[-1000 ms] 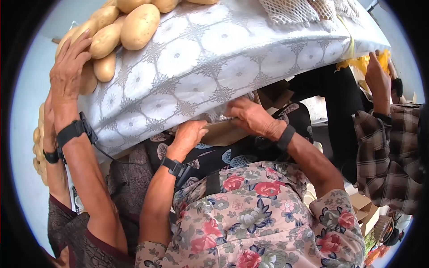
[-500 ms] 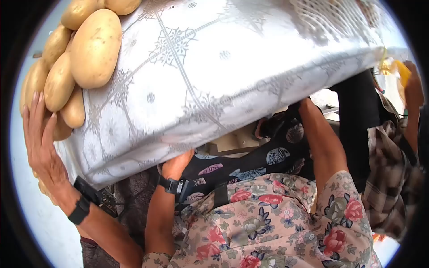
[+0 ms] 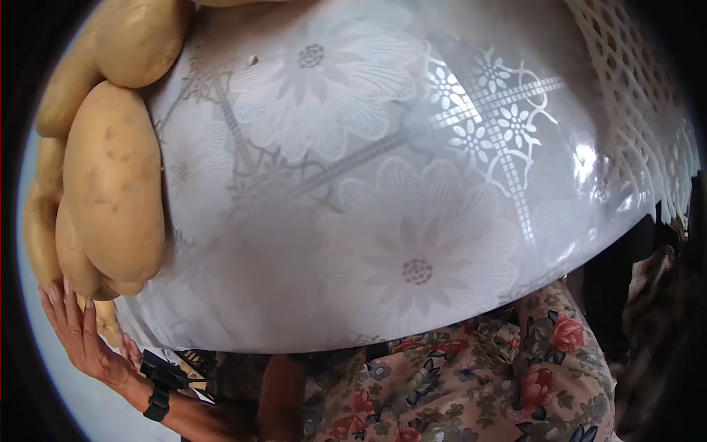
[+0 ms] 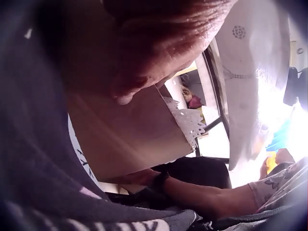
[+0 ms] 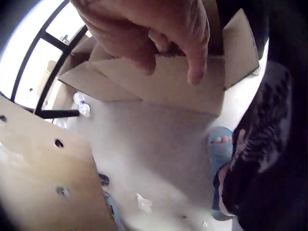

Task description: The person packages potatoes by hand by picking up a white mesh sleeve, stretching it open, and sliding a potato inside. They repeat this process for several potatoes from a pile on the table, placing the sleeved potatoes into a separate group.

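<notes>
In the head view both of my hands are hidden under the table's patterned cover [image 3: 420, 221]. The left wrist view has my left hand [image 4: 168, 53] at the top edge of a cardboard panel [image 4: 130, 134], with a fingertip against it and its grip partly in shadow. My right hand [image 5: 149, 38] is over an open cardboard box [image 5: 168, 86] in the right wrist view. Its fingers point down, spaced apart and slightly bent, in front of the box's flap; contact is unclear.
Large potatoes [image 3: 114, 184] lie at the table's left, touched by another person's hand [image 3: 88, 346]. White netting [image 3: 633, 96] is at the right. Below are a black metal frame [image 5: 53, 41], a perforated board [image 5: 48, 168] and a foot in a blue slipper [image 5: 221, 149].
The head view has moved down closer to the tablecloth. My hands, visible at the box earlier, have gone out of sight below the table edge; the other person's hand remains by the potatoes.
</notes>
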Demonstrator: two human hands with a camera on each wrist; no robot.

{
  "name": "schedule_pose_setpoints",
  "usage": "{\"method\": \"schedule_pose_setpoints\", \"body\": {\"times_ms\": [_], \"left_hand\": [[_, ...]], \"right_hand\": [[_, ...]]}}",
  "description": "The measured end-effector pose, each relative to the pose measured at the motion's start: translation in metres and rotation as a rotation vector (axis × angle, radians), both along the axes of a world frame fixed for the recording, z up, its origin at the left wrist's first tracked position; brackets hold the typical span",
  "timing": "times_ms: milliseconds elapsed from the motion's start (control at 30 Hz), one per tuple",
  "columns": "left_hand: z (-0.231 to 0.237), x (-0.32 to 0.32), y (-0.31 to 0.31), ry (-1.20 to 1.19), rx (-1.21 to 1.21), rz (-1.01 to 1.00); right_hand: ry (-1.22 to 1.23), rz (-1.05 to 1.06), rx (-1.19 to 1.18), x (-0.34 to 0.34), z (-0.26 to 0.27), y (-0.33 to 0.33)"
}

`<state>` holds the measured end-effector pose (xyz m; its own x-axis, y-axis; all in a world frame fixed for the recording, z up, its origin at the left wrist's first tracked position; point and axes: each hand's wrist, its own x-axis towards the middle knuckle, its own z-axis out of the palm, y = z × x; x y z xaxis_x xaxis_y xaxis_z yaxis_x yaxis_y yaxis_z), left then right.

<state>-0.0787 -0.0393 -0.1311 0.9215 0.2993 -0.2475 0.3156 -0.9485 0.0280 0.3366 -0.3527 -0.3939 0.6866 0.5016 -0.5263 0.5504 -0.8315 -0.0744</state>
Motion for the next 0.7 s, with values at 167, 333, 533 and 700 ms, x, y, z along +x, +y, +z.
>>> {"method": "schedule_pose_setpoints", "body": {"times_ms": [167,333,533,700], "left_hand": [[0.006,0.001,-0.005,-0.027,0.073,-0.044],[0.005,0.003,-0.009,-0.092,0.165,-0.083],[0.015,0.045,-0.057,0.19,-0.031,0.003],[-0.023,0.059,-0.038,-0.001,0.497,-0.459]], "right_hand": [[0.069,0.131,0.083,-0.046,-0.001,0.022],[0.293,0.342,0.2,-0.135,0.015,0.058],[0.514,0.519,0.205,-0.18,0.031,0.074],[0.532,0.578,0.14,-0.141,0.07,0.075]]}}
